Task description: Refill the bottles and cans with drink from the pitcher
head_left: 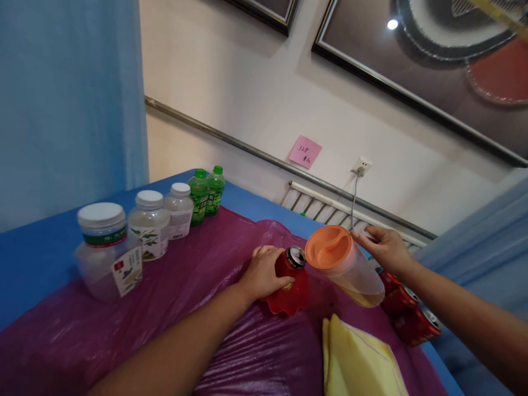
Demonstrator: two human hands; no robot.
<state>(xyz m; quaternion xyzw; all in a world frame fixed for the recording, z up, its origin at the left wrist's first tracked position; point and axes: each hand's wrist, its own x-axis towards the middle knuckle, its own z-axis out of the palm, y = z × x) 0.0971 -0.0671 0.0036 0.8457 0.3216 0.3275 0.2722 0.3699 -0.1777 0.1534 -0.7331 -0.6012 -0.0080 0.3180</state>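
My left hand (pixel 264 272) is wrapped round a red can (pixel 291 261), whose silver top faces up. The can is at a red dish with a wavy edge (pixel 289 300); its base is hidden, so contact cannot be told. To the right, my right hand (pixel 383 247) grips the handle side of a clear pitcher (pixel 361 278) with an orange lid (pixel 329 247). The pitcher is tilted with its lid toward the can, and a little yellowish liquid lies along its lower side. No stream between pitcher and can can be made out.
Clear jars with white lids (pixel 149 225) and green bottles (pixel 199 198) line the left. Several red cans (pixel 416 324) stand at the right edge. A folded yellow cloth (pixel 363 360) lies in front on the purple plastic sheet (pixel 181 308). A cable (pixel 355 201) hangs from the wall socket.
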